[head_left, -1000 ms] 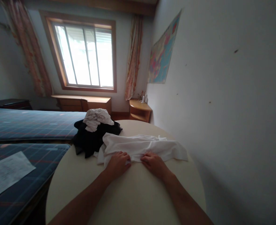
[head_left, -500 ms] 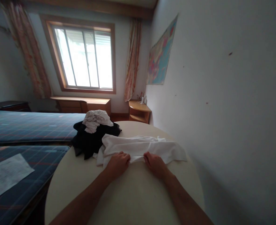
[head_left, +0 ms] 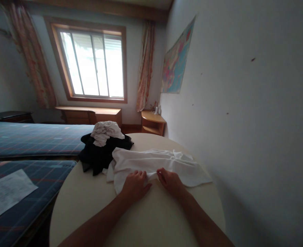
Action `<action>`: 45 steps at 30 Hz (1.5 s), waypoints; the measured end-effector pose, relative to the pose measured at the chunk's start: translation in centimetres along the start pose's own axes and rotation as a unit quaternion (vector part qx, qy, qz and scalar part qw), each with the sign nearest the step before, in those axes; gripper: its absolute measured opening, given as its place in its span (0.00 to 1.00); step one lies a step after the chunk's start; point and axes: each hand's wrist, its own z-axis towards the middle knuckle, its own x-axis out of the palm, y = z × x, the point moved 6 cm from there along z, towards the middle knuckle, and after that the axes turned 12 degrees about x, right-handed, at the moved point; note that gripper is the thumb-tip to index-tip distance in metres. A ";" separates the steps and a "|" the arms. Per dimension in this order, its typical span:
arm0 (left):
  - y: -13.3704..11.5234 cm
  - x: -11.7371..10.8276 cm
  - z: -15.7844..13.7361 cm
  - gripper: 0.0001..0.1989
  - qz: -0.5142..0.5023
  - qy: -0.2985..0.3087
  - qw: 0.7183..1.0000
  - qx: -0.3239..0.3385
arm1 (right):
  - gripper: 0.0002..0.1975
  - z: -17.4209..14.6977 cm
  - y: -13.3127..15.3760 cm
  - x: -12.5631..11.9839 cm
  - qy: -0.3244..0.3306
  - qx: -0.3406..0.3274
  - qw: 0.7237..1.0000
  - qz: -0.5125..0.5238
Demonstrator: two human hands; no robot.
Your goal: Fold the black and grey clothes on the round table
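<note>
A white garment point(head_left: 143, 160) lies spread across the round table, with a few creases and what looks like a small tie at its far edge. My left hand point(head_left: 136, 183) rests on its near edge, palm down, the thumb stretched away from the fingers. Just to the right, my right hand point(head_left: 170, 181) is closed, pinching the garment's near edge between thumb and fingers. A short stretch of slightly raised cloth shows between both hands. Behind my left hand is a heap of black clothing point(head_left: 100, 156) with a crumpled pale cloth point(head_left: 107, 132) on top.
The round cream table point(head_left: 146, 219) stands close to the white wall point(head_left: 256, 144) on the right. To the left are mattresses point(head_left: 38, 140) with blue plaid covers, and a sheet of paper point(head_left: 10, 190) lies on the nearer one. Wooden desks point(head_left: 110, 111) stand below the window.
The garment's near edge has spread toward me, and its right end reaches farther right. My left hand has loosened from a grip and moved slightly right, its thumb now apart.
</note>
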 end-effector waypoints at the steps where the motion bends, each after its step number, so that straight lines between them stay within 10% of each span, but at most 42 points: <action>1: -0.1 0.0 0.0 0.17 0.001 -0.001 1.000 -0.013 | 0.13 0.0 0.1 0.0 -0.002 -0.004 1.000 0.002; 26: 6.2 -1.4 -0.2 0.16 -0.168 -0.100 0.979 -0.064 | 0.15 -0.1 -2.3 -1.3 0.076 0.036 0.996 0.007; 36: 12.2 -4.3 -1.5 0.18 -0.272 -0.318 0.887 -0.193 | 0.16 0.4 -4.0 -1.7 0.023 0.034 0.998 0.056; 45: 14.3 -4.4 -2.0 0.19 -0.284 -0.344 0.868 -0.219 | 0.16 0.5 -4.9 -2.4 -0.038 0.052 0.996 0.069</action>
